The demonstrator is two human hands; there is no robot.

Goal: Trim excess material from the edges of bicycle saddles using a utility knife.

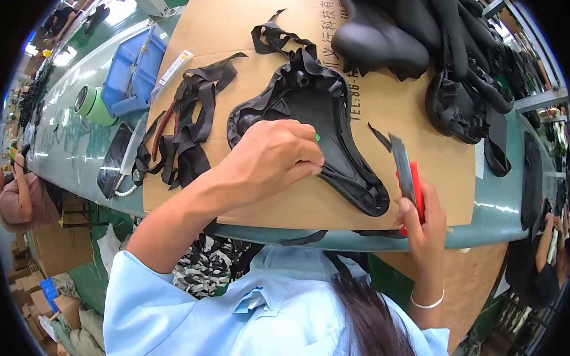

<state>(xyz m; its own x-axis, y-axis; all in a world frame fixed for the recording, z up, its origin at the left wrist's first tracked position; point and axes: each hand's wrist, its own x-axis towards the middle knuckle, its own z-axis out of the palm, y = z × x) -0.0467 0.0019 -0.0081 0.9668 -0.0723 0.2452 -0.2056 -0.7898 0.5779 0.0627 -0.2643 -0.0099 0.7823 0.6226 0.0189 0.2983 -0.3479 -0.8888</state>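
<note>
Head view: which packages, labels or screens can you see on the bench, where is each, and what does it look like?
Flattened cardboard sheet: brown with dark print, under the black bike saddle that the left hand presses.
Phone: dark screen, flat at the sheet's left edge.
Slim packet: long, white with a yellow end, beside the blue bin.
Cardboard boxes: brown, on the floor at lower left.

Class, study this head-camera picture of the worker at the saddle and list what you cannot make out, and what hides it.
- Head view: the part of the upturned black saddle under the left hand is covered by it.
- The handle of the red utility knife is wrapped by the right hand.
- The pile of saddles is cut off by the top edge.
- The contents of the blue tray are too small to tell.
</note>
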